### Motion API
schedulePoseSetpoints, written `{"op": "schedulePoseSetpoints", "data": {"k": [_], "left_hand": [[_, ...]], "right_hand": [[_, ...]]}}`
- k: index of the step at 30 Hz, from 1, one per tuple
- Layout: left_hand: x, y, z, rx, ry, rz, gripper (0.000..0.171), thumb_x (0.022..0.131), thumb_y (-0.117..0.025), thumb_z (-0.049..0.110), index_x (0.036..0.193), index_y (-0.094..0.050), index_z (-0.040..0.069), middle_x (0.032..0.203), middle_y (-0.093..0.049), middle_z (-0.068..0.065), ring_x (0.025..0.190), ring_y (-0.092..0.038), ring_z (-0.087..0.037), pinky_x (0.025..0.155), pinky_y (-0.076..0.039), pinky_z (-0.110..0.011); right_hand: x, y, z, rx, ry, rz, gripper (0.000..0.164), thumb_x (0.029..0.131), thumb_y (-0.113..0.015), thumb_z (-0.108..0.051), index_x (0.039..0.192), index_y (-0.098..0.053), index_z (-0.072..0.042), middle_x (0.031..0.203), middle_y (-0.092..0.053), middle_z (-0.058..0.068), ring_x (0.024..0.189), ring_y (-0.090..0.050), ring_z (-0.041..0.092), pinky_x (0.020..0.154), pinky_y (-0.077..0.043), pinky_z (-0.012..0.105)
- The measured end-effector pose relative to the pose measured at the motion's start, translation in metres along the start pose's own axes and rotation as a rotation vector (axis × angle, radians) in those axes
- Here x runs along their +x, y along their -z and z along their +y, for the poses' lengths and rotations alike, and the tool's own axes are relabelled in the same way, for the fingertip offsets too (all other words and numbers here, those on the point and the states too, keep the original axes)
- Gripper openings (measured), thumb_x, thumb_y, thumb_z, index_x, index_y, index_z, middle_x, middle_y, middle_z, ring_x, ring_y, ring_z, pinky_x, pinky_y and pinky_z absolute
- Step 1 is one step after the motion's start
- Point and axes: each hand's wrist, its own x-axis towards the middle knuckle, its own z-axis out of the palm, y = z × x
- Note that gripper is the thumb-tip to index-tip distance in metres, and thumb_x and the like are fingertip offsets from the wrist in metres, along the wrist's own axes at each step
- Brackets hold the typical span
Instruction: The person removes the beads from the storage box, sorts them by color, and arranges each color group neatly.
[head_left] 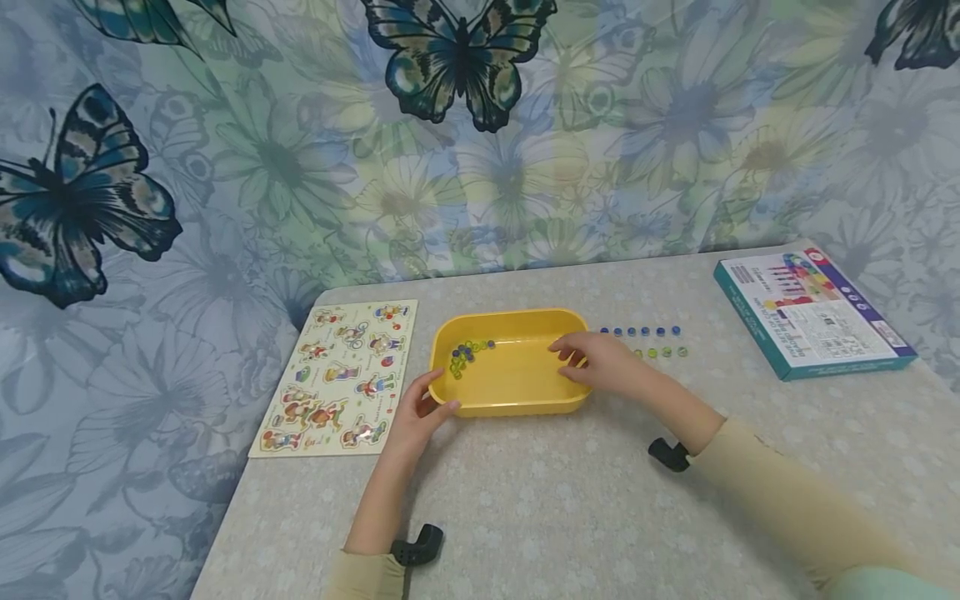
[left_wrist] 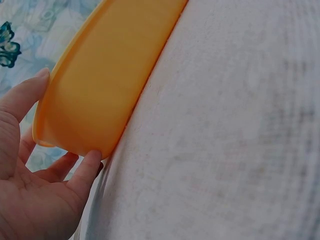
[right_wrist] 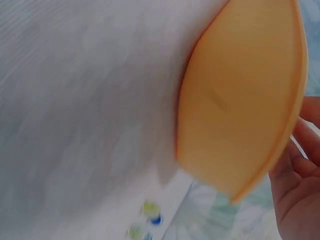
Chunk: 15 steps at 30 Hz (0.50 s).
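A yellow plastic tray (head_left: 517,408) stands on the table, with small blue and green beads (head_left: 463,353) clustered at its left end. My left hand (head_left: 417,414) holds the tray's near left corner. In the left wrist view the thumb lies at the rim while other fingers touch the corner wall. Over the right rim reaches my right hand (head_left: 603,363), its bent fingers inside the tray, thumb and fingertips apart with nothing visible between them. In the right wrist view the tray wall partly hides those fingers.
Right of the tray lie a row of blue beads (head_left: 646,332) and a row of green beads (head_left: 666,352), partly behind the right hand. A sticker sheet (head_left: 341,375) with cartoon figures lies left. A flat teal-edged box (head_left: 817,312) rests at the back right. Patterned fabric (head_left: 525,208) hangs behind the table.
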Motion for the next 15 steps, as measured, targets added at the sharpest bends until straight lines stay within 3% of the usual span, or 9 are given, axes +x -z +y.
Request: {"op": "schedulePoseSetpoints", "data": {"k": [9, 15], "left_hand": [[-0.005, 0.0, 0.014, -0.02, 0.04, -0.031, 0.061, 0.085, -0.069, 0.012, 0.139, -0.042, 0.017, 0.145, -0.034, -0.005, 0.128, -0.041, -0.029, 0.101, -0.04, -0.041], [-0.006, 0.001, 0.016, -0.02, 0.039, -0.034, 0.06, 0.085, -0.068, 0.013, 0.139, -0.041, 0.016, 0.145, -0.033, -0.005, 0.129, -0.04, -0.03, 0.101, -0.039, -0.042]], "right_hand": [[0.048, -0.054, -0.032, 0.074, 0.035, -0.216, 0.028, 0.085, -0.069, -0.017, 0.111, -0.065, -0.008, 0.085, -0.063, -0.006, 0.079, -0.058, 0.009, 0.074, -0.05, 0.024], [0.073, -0.077, -0.051, 0.092, 0.04, -0.272, 0.024, 0.086, -0.067, -0.013, 0.109, -0.067, -0.01, 0.087, -0.063, -0.007, 0.08, -0.057, 0.008, 0.075, -0.049, 0.024]]}}
